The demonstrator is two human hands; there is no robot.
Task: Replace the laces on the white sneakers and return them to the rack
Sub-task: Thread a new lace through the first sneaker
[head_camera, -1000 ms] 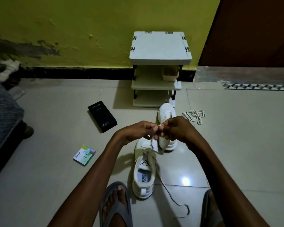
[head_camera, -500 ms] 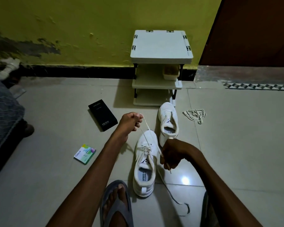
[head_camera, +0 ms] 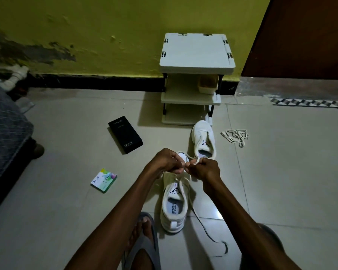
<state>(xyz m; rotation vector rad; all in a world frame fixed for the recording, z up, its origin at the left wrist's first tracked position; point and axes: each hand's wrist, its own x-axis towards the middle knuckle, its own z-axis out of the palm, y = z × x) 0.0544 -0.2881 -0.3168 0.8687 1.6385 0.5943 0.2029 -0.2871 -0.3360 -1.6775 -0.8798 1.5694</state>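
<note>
The near white sneaker [head_camera: 174, 207] stands on the floor tiles, toe away from me. My left hand [head_camera: 165, 162] and my right hand [head_camera: 203, 168] meet above its toe, each pinching the white lace [head_camera: 191, 157], which loops between them. One lace end trails over the floor at the right of the shoe. The second white sneaker [head_camera: 204, 140] lies behind, unlaced as far as I can see. A loose bundle of laces [head_camera: 235, 136] lies right of it. The white three-shelf rack [head_camera: 196, 75] stands against the wall.
A black phone box [head_camera: 125, 134] and a small colourful packet [head_camera: 103, 180] lie on the tiles at the left. A bed edge [head_camera: 6, 137] fills the far left. My sandalled foot [head_camera: 142, 244] rests beside the near shoe. A small tub [head_camera: 208, 84] sits on the rack's middle shelf.
Half a second ago my hands were apart, left raised and right low, pulling the lace taut. Now they have come together above the toe, with the lace looped between them.
</note>
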